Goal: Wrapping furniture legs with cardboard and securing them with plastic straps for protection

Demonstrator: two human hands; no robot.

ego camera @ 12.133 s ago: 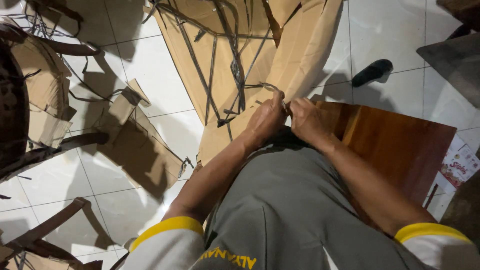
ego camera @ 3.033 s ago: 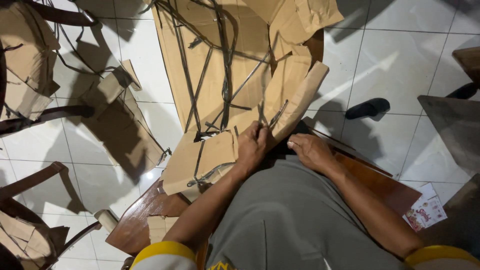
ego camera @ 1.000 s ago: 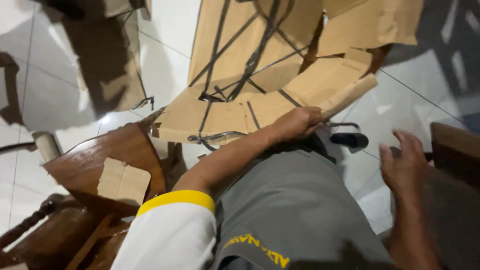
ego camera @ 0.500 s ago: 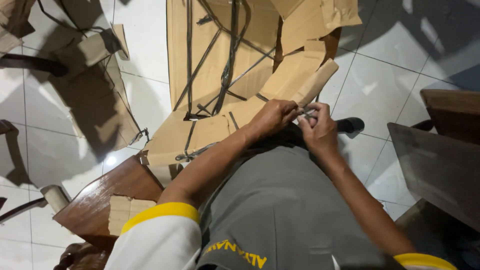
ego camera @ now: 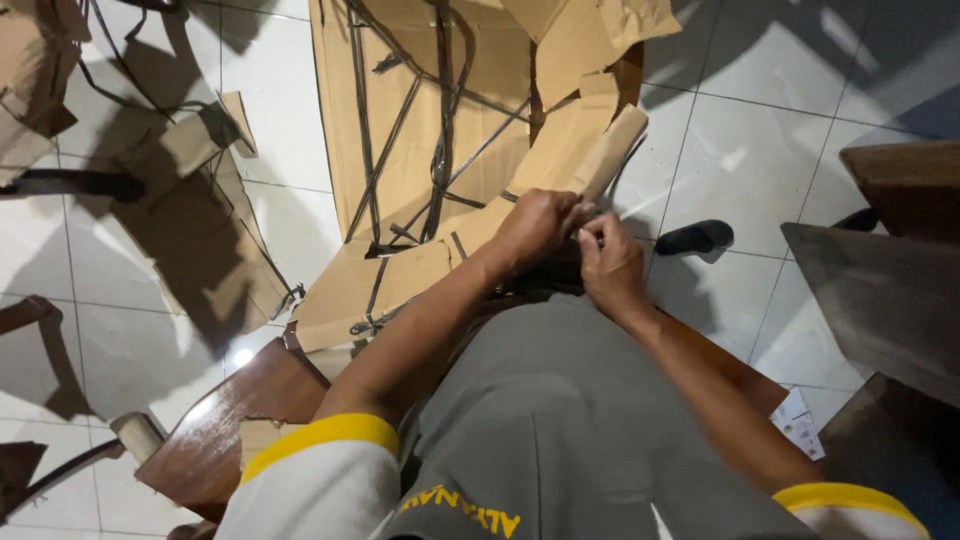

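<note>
On the white tiled floor (ego camera: 300,150) at far left lie crumpled scraps of brown cardboard (ego camera: 205,215) trailing dark straps. Lower down, a glossy brown wooden panel (ego camera: 235,420) juts out beside the person's grey-clad lap. In the middle, a large flattened brown cardboard sheet (ego camera: 400,120) crossed by dark plastic straps (ego camera: 440,140) rests against the knees. The left hand (ego camera: 535,225) is closed on the sheet's folded near edge, fingers curled. Touching it, the right hand (ego camera: 608,265) pinches something thin at that edge; what exactly is hard to tell. Farther right, a black sandal (ego camera: 695,237) lies on the floor, near dark wooden furniture (ego camera: 880,280).
</note>
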